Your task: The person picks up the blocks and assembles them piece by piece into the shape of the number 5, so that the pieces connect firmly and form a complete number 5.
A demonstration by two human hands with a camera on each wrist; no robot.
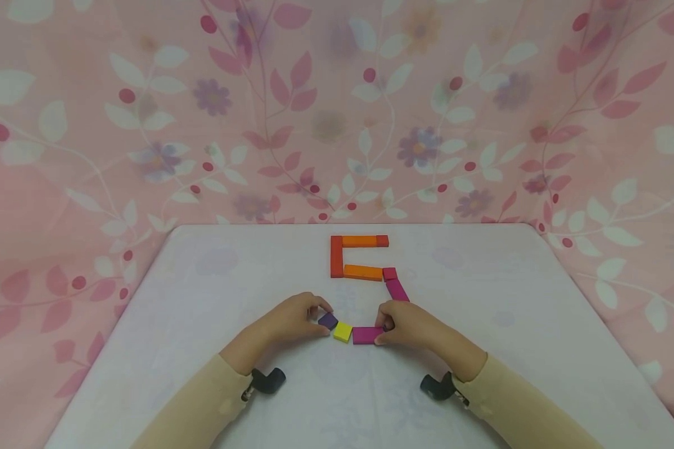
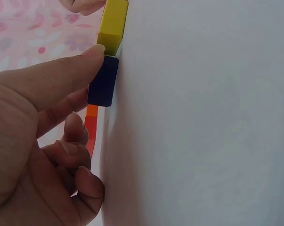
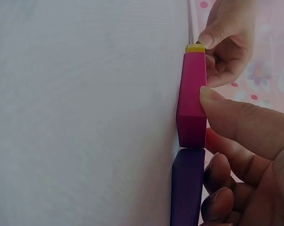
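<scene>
Near the front of a row of blocks, my left hand (image 1: 293,319) pinches a dark purple block (image 1: 327,321) between thumb and forefinger. Right beside that block sits a yellow block (image 1: 342,332), set at a slight tilt. My right hand (image 1: 411,325) grips the right end of a long magenta block (image 1: 366,335), thumb on its near side. In the right wrist view, a purple block (image 3: 187,186) lies end to end with the magenta one, close by the curled lower fingers; the hand hides most of it from the head view.
Farther back, red bars (image 1: 336,257) and orange bars (image 1: 362,272) form angular strokes on the white table (image 1: 230,268). A small magenta cube (image 1: 390,274) and a slanted magenta bar (image 1: 397,289) lead down toward my right hand. A floral cloth (image 1: 337,125) hangs behind.
</scene>
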